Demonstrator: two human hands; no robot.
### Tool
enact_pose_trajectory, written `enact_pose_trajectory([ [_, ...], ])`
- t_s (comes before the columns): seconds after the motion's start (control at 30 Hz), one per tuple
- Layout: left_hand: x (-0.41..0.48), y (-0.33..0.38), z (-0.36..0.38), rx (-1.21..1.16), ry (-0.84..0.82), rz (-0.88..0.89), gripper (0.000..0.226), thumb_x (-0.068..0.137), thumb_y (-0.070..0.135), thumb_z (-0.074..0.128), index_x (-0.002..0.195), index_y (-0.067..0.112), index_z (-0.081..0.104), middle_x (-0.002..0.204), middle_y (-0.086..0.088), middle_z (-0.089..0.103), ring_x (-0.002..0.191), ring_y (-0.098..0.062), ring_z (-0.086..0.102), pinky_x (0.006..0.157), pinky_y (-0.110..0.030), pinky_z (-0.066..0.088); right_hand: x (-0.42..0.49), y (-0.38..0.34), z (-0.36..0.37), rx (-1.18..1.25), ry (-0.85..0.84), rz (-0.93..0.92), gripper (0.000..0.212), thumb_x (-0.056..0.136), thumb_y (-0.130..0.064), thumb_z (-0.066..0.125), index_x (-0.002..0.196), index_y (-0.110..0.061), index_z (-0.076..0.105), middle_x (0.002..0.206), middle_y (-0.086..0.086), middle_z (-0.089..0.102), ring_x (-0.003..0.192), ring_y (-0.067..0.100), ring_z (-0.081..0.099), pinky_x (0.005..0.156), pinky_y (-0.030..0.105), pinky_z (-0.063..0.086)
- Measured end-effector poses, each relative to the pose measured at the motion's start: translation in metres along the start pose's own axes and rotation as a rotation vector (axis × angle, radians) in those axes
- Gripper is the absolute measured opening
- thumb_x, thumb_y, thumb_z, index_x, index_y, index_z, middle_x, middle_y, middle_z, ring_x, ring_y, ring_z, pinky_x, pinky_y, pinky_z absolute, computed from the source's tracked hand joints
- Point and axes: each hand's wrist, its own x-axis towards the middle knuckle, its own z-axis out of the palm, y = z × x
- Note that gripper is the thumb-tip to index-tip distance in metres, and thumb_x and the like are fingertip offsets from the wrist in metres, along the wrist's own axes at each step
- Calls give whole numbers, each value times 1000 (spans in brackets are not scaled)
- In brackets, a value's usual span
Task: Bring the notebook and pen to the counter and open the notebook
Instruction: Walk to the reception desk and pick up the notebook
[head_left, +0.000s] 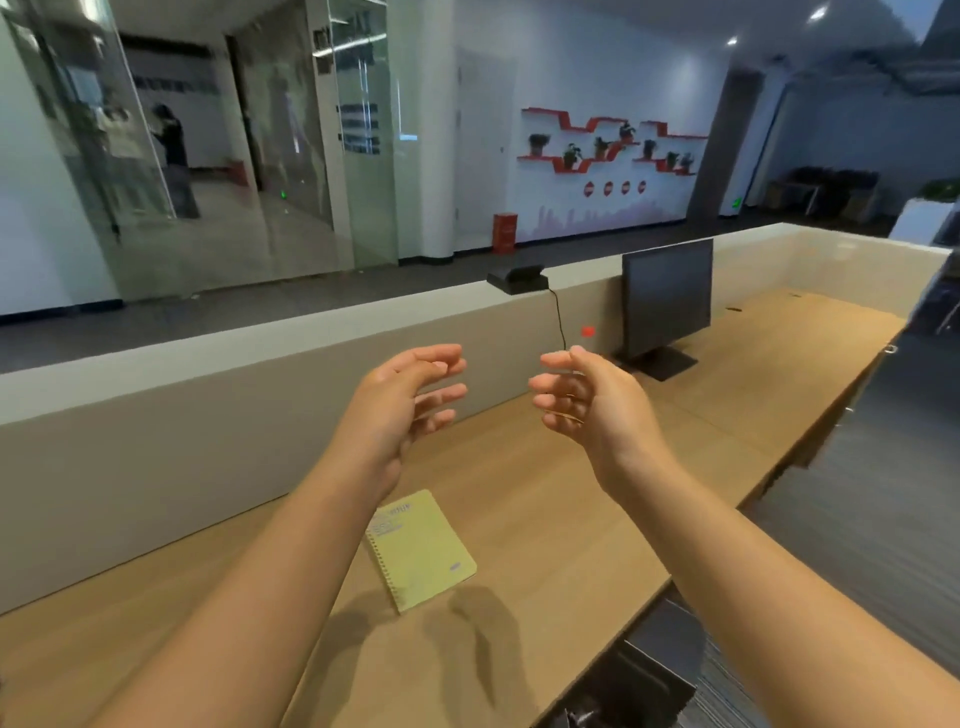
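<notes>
A closed yellow spiral notebook (422, 551) lies flat on the wooden desk (545, 519), its top corner hidden under my left forearm. My left hand (402, 397) is raised above the desk, fingers apart and curled, holding nothing. My right hand (584, 397) is raised beside it, palm facing left, fingers apart, also holding nothing. Both hands hover well above the notebook, a small gap between them. I see no pen in view.
A grey raised counter ledge (260, 364) runs behind the desk. A black monitor (667, 304) stands to the right, and a small black device (518, 279) with a cable sits on the ledge. The desk's front edge drops to dark floor at right.
</notes>
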Motion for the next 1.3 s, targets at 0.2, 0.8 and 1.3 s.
enact_pose_trajectory([
  [0.2,78,-39,-11,26,150,-120,23,90,11,48,91,23,68,97,5,70,84,-13,67,78,-26,51,98,42,24,-6,-109,133,30,97,-25,39,81,-15,62,70,4,63,61,16,55,59,25,42],
  [0.8,166,-306,-108,408,630,-664,44,72,26,55,106,1,68,107,-13,70,98,-29,63,84,-34,47,247,337,54,-594,-350,613,16,83,-10,50,71,-2,57,68,9,49,66,20,46,59,31,36],
  [1.3,165,-337,-121,24,715,-685,24,90,15,58,113,9,60,101,-11,71,81,-27,68,69,-36,58,246,372,66,-588,-371,726,12,73,-15,50,61,-16,46,58,3,35,63,22,33,59,36,27],
])
